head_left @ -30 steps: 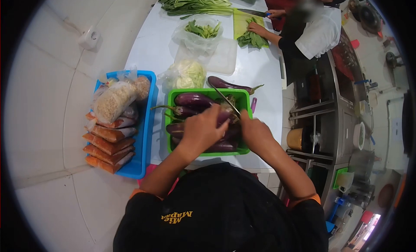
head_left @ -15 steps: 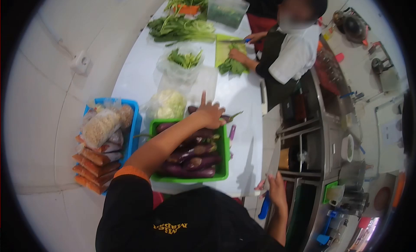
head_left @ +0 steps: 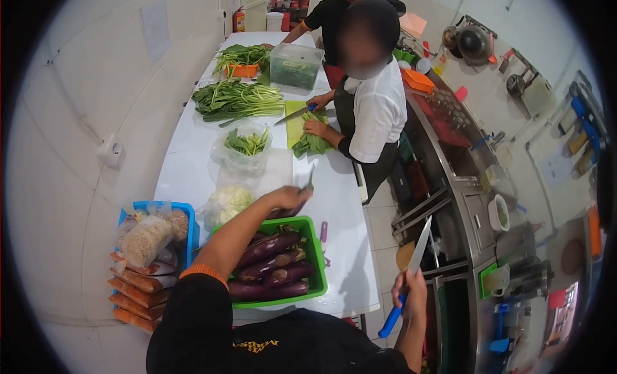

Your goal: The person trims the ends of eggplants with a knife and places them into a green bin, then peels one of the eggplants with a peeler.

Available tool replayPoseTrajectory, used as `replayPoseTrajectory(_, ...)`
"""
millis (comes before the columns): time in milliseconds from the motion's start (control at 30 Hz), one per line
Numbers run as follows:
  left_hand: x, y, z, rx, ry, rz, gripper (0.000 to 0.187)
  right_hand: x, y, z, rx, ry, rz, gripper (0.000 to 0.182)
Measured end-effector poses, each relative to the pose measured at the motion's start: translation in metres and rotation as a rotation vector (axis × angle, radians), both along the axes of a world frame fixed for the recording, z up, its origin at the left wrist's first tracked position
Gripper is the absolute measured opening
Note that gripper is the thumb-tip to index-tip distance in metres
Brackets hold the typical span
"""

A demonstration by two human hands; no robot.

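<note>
My left hand (head_left: 288,196) is closed around an eggplant (head_left: 293,211) just beyond the green basket (head_left: 319,258); its stem end sticks out past my fingers. Much of this eggplant is hidden by the hand and forearm. Several dark purple eggplants (head_left: 265,250) lie in the basket, in front of my body. Off the table's right edge, my right hand (head_left: 412,293) grips a knife (head_left: 419,247) by its blue handle, blade pointing up and away from me. A bagged pale cabbage (head_left: 230,204) sits beside my left forearm.
A blue basket (head_left: 191,227) with bagged goods stands at left. Farther along the white table (head_left: 186,149), a co-worker (head_left: 379,110) holds a knife over greens on a yellow-green cutting board (head_left: 294,126). Another person stands behind. Steel counters (head_left: 472,213) line the right.
My left hand has gone from spread fingers over the eggplant to gripping it. The knife in my right hand has risen into fuller view. The camera view has tilted up.
</note>
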State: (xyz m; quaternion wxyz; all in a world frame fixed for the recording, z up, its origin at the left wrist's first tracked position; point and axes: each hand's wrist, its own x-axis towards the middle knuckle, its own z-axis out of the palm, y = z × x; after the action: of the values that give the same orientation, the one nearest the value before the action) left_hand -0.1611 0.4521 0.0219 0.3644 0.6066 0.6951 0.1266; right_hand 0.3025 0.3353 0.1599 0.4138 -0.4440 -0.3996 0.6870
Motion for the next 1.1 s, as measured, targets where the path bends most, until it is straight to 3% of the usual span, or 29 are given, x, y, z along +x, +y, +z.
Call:
replayPoseTrajectory(33, -0.007, -0.005, 0.002, 0.188, -0.102, 0.128, 0.088, -0.013, 0.008, 0.006, 0.000, 0.046, 0.054, 0.024)
replayPoseTrajectory(67, -0.007, -0.017, 0.020, 0.293, -0.378, 0.266, 0.073, -0.025, 0.017, 0.013, 0.000, 0.090, 0.110, 0.022)
replayPoseTrajectory(100, -0.009, -0.016, 0.019, 0.418, -0.543, 0.395, 0.060, -0.045, 0.022, 0.028, 0.030, -0.039, 0.149, 0.021)
replayPoseTrajectory(133, 0.005, -0.043, 0.073, 0.627, -0.344, 0.384, 0.056, -0.069, 0.022, 0.044, 0.060, -0.170, 0.190, 0.019)
replayPoseTrajectory(200, 0.022, -0.094, 0.160, 0.510, -0.159, 0.290, 0.058, -0.107, 0.023, 0.060, 0.363, -0.416, 0.374, 0.017)
replayPoseTrajectory(267, 0.047, -0.137, 0.186, 0.415, 0.066, 0.289, 0.057, -0.128, 0.023, 0.046, 0.731, -0.665, 0.480, 0.016)
replayPoseTrajectory(300, 0.056, -0.153, 0.188, 0.361, 0.175, 0.287, 0.056, -0.138, 0.021, 0.039, 0.915, -0.788, 0.533, 0.016)
replayPoseTrajectory(400, 0.066, -0.193, 0.168, 0.275, 0.246, 0.274, 0.054, -0.158, -0.004, 0.032, 1.115, -1.058, 0.658, 0.015)
replayPoseTrajectory(533, 0.083, -0.217, 0.160, 0.084, 0.229, 0.400, 0.047, -0.161, -0.027, 0.010, 1.048, -1.097, 0.804, 0.009)
replayPoseTrajectory(633, 0.094, -0.221, 0.163, -0.030, 0.210, 0.343, 0.048, -0.156, -0.034, 0.000, 1.041, -1.143, 0.824, 0.007)
replayPoseTrajectory(733, 0.103, -0.220, 0.149, 0.062, 0.268, 0.332, 0.059, -0.148, -0.031, -0.003, 1.027, -1.154, 0.801, 0.007)
replayPoseTrajectory(967, 0.104, -0.209, 0.157, -0.003, 0.277, 0.274, 0.058, -0.150, -0.022, -0.008, 0.987, -1.151, 0.812, 0.010)
replayPoseTrajectory(1100, 0.105, -0.209, 0.145, 0.059, 0.378, 0.375, 0.044, -0.175, -0.014, -0.015, 0.965, -1.094, 0.830, 0.011)
